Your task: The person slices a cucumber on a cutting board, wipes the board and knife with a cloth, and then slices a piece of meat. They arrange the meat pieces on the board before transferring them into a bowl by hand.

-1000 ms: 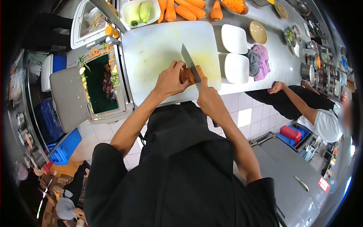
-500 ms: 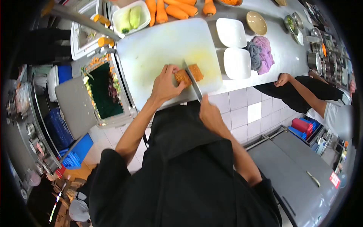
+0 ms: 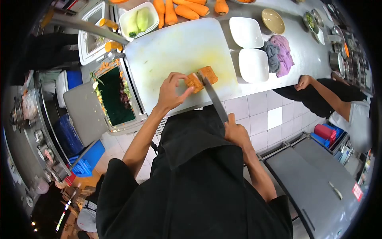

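Two pieces of an orange-brown food block, possibly fried tofu, lie on the white cutting board [image 3: 167, 47] near its front edge. My left hand [image 3: 171, 93] has its thumb and fingertips around the left piece [image 3: 194, 83], which shows a pale strip along its top. Just right of it is the other piece [image 3: 209, 74]. Wrapped round the handle of a kitchen knife [image 3: 215, 100], my right hand [image 3: 237, 132] is over the board's front edge, close to my apron. The knife's tip end is at the gap between the pieces.
Two white square dishes [image 3: 254, 65] and cloths [image 3: 280, 55] sit right of the board. Carrots [image 3: 187, 12] and a dish of pale green vegetables [image 3: 137, 20] are behind it. A bin with scraps [image 3: 115, 95] stands left. At right, another person's hand [image 3: 304, 81] rests by the counter edge.
My right hand has drawn the knife back toward my body and to the right. The fingers of my left hand have loosened a little around the left piece.
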`<state>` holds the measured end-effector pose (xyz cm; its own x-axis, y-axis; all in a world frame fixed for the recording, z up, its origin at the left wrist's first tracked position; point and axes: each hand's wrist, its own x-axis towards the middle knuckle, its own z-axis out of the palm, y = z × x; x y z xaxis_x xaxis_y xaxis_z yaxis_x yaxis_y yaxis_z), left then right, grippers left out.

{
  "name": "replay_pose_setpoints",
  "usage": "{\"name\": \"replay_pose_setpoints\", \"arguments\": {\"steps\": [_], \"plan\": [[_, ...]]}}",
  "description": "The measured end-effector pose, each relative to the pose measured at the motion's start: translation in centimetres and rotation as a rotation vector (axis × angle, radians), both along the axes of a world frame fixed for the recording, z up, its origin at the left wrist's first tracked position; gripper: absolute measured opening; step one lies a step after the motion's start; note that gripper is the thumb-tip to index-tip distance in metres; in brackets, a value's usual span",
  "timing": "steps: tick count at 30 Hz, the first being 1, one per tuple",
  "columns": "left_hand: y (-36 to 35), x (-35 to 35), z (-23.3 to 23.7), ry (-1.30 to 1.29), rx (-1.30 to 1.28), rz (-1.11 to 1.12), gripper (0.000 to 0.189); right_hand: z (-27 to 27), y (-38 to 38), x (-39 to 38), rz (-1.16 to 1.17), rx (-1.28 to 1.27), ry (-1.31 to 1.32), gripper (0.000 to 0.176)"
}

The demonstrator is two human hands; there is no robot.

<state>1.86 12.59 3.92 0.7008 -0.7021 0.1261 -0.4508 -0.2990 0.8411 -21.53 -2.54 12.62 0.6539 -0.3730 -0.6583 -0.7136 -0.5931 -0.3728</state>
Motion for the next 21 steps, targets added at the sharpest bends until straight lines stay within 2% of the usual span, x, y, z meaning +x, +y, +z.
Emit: {"name": "replay_pose_setpoints", "arguments": {"steps": [4,6,7,9,13,16,19,20,21], "plan": [[-0.8,0.4,-0.2,-0.086,-0.004,-0.018,0.033,6.0,0.3,4.3,0.002,-0.084,-0.117,0.027],[-0.7,0.9,-0.4,-0.069,-0.068,-0.071,0.036,7.6,0.3,7.2,0.092,0.007,-0.234,0.027],[-0.8,0.9,-0.2,-0.066,-0.081,-0.056,0.036,7.6,0.5,8.1,0.109,-0.004,-0.23,0.027],[-1.1,0.9,0.3,0.102,-0.084,0.018,0.035,7.6,0.9,9.7,0.253,-0.042,-0.261,0.028],[-1.2,1.2,0.1,0.108,-0.016,0.029,0.034,7.4,1.1,10.4,0.334,-0.099,-0.167,0.024],[-1.3,1.0,0.0,0.108,0.021,0.012,0.035,8.3,0.7,10.3,0.356,-0.154,-0.113,0.027],[-1.3,1.0,0.1,0.088,-0.021,0.019,0.036,10.8,0.3,11.2,0.373,-0.08,0.015,0.035],[-1.3,1.1,0.1,0.101,-0.02,0.017,0.035,10.2,0.1,11.7,0.377,-0.083,0.016,0.035],[-1.3,1.1,0.1,0.114,-0.02,0.01,0.035,8.8,-0.1,12.0,0.387,-0.039,-0.118,0.037]]}}
